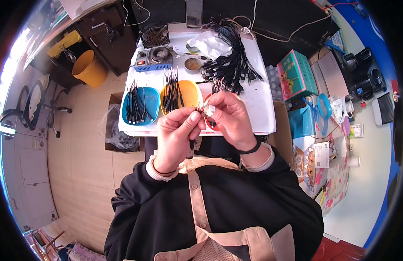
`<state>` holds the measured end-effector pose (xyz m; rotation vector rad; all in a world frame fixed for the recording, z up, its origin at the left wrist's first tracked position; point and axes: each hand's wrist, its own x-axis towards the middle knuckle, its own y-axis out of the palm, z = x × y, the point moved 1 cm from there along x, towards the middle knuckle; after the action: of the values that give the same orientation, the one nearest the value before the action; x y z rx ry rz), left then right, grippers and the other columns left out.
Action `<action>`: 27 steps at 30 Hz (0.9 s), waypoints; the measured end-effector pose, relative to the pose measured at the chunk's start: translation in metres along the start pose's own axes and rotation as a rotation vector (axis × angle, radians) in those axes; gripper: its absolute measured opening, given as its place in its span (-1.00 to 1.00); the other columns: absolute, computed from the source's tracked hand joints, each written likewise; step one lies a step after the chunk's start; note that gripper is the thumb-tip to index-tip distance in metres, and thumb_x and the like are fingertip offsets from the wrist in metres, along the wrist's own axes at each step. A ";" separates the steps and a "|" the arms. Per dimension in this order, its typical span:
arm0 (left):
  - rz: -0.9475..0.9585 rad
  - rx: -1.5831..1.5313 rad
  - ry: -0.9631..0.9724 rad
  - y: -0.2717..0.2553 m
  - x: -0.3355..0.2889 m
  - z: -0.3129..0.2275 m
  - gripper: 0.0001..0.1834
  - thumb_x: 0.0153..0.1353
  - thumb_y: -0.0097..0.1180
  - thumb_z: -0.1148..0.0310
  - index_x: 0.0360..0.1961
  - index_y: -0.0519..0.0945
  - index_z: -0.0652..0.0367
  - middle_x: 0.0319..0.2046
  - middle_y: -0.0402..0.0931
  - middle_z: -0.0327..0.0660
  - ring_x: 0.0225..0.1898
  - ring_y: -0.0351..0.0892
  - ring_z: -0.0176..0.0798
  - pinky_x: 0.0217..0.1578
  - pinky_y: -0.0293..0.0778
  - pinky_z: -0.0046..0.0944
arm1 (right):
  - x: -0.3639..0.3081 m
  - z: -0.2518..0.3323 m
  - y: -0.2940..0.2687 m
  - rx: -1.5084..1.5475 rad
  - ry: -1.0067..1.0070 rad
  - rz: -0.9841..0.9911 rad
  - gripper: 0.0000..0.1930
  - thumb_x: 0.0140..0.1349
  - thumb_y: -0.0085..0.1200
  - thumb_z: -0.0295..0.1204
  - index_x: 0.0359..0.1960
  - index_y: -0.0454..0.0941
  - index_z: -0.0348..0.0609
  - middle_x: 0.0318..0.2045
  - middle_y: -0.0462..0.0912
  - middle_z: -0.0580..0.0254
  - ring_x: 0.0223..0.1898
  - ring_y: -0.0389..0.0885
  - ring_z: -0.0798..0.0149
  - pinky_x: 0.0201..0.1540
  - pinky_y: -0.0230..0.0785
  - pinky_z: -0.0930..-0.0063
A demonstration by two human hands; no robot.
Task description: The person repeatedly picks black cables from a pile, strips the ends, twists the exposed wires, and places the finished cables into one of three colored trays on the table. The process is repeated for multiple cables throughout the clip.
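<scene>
My hands meet just over the near edge of the white table (258,104). With thumb and fingers my left hand (178,132) pinches a thin black cable (192,144), whose dark end hangs below the palm. Fine wire ends show at its fingertips. Closed at the fingertips, my right hand (234,124) grips a small white piece (209,110) against those wires; its exact kind is too small to tell. Behind the hands sit a blue tray (154,99) and a yellow tray (193,92), both with short black cables, and a red tray (209,96), partly hidden by my right hand.
A thick bundle of black cables (236,56) covers the table's back right. Near it are a round tin (192,65), crumpled white plastic (210,45) and a blue soldering station (153,64). Cardboard boxes (116,99) flank the table; a patterned side table (336,185) stands right.
</scene>
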<state>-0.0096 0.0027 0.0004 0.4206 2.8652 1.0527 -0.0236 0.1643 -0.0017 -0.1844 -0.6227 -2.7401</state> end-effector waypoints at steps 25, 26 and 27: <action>-0.035 0.048 0.089 -0.002 -0.013 0.004 -0.85 0.33 0.06 0.49 -0.14 0.60 0.31 -0.43 0.62 -0.22 -0.56 0.31 -0.55 -0.53 0.23 -0.56 | -0.007 -0.025 0.010 0.052 -0.025 -0.131 -0.87 0.28 0.12 -0.55 -0.16 0.51 -0.26 -0.29 0.62 0.33 -0.27 0.57 0.52 -0.17 0.43 0.65; -0.027 0.039 0.079 -0.002 -0.013 0.004 -0.85 0.33 0.06 0.49 -0.14 0.60 0.30 -0.43 0.61 -0.22 -0.56 0.31 -0.55 -0.53 0.23 -0.56 | -0.009 -0.024 0.010 0.033 -0.035 -0.124 -0.86 0.28 0.11 -0.56 -0.15 0.50 -0.26 -0.28 0.62 0.31 -0.27 0.56 0.52 -0.19 0.41 0.65; -0.039 0.040 0.073 -0.002 -0.014 0.005 -0.85 0.34 0.06 0.49 -0.14 0.60 0.30 -0.43 0.61 -0.22 -0.56 0.30 -0.55 -0.53 0.23 -0.56 | -0.011 -0.021 0.010 0.024 -0.048 -0.118 -0.85 0.29 0.10 -0.56 -0.13 0.49 -0.27 -0.27 0.62 0.30 -0.27 0.55 0.52 -0.22 0.40 0.64</action>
<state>0.0043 0.0002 -0.0052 0.3341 2.9503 1.0272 -0.0107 0.1501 -0.0187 -0.2144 -0.7003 -2.8474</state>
